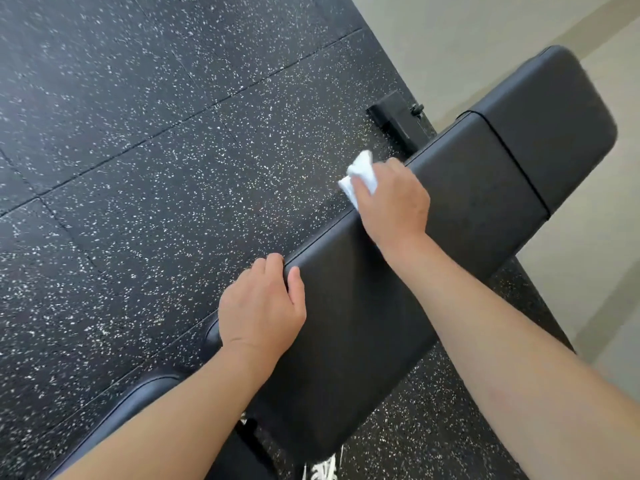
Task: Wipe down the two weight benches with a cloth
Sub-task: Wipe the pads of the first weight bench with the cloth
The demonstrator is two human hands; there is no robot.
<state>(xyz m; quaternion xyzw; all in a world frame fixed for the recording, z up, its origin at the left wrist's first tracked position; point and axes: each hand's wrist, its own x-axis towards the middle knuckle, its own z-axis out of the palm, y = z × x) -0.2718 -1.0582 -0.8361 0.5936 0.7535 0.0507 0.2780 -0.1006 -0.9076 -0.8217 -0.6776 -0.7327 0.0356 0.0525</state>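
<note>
Across the middle of the head view runs a long black padded weight bench (446, 216), set on a diagonal from lower left up to upper right, its vinyl top split by a seam into a long pad and a shorter, fatter end pad at the far right. On its far edge sits the right hand (393, 199), pressing a crumpled white cloth (360, 174) down onto the rim of the long pad; fingers are closed over the cloth, gripping it, with white folds poking out past the knuckles toward the floor. Nearer the camera, the left hand (265, 306) is braced on the same far edge, fingers curled over the rim and thumb lying on the top surface, so it is clenched on the bench pad itself and holds nothing loose. Both bare forearms reach in from the bottom of the frame. At lower left, a second black padded surface (138, 396) curves out from under the left forearm; whether it is the other bench cannot be told. A black metal frame foot (394, 116) with a small knob shows beyond the bench. Underneath lies black rubber floor tiling flecked with white (138, 133), meeting a pale beige floor (485, 29) at upper right. White shoelaces (323, 469) peek out at the bottom edge. No brand, label or lettering is readable anywhere.
</note>
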